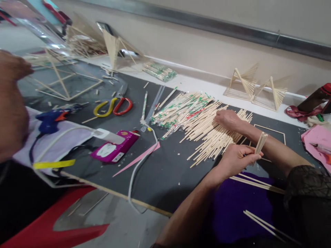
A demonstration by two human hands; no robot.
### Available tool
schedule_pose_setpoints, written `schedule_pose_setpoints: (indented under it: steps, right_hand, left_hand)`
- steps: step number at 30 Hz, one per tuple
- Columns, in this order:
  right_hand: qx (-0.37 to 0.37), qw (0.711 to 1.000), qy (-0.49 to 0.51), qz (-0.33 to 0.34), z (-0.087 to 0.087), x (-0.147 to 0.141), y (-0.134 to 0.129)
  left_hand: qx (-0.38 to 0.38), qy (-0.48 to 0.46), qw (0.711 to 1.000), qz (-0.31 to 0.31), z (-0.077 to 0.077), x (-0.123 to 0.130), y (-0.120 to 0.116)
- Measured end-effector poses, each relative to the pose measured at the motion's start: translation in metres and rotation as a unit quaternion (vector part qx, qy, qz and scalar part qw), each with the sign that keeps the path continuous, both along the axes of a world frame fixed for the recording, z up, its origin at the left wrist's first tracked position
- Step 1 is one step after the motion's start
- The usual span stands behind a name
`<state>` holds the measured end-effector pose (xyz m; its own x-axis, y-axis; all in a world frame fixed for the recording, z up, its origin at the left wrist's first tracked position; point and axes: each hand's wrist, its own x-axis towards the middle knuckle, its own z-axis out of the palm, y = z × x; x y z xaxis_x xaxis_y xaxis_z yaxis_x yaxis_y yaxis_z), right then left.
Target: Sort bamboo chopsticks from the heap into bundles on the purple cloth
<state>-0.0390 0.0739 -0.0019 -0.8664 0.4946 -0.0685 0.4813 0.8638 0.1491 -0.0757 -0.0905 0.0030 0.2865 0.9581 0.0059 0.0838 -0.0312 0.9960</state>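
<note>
My left hand (236,160) is closed round a small bundle of sticks (260,143), which stands nearly upright between thumb and fingers. Beyond it, my right hand (226,119) reaches across to the loose pile of thin wooden sticks (207,137), its fingers curled together on the sticks at the pile's upper edge. Left of the pile lie sticks in clear wrappers with green print (176,110). A thin square stick frame (270,129) lies partly behind my right forearm. More sticks (256,182) rest on purple cloth (232,210) by my lap.
Scissors (122,106), a blue glue gun (49,120), a purple box (115,148) and a white cable (133,168) occupy the table's left part. Another person's arm (11,113) is at the far left beside a stick frame (67,98). Twisted stick models (241,84) stand near the wall.
</note>
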Motion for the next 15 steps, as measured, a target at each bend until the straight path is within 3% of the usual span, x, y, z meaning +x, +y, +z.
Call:
schedule_pose_setpoints:
  steps: [6, 11, 15]
  right_hand:
    - [-0.012, 0.999, 0.008, 0.048, 0.002, 0.004, 0.007]
    - [0.02, 0.99, 0.124, -0.066, 0.02, 0.028, 0.021]
    - [0.0, 0.991, 0.125, -0.046, 0.036, 0.047, 0.021]
  left_hand:
    - [-0.012, 0.015, 1.0, 0.006, 0.002, 0.001, -0.001]
    - [-0.015, -0.007, 1.0, 0.001, 0.003, 0.003, -0.001]
    - [-0.007, -0.015, 1.0, -0.007, 0.001, 0.004, -0.001]
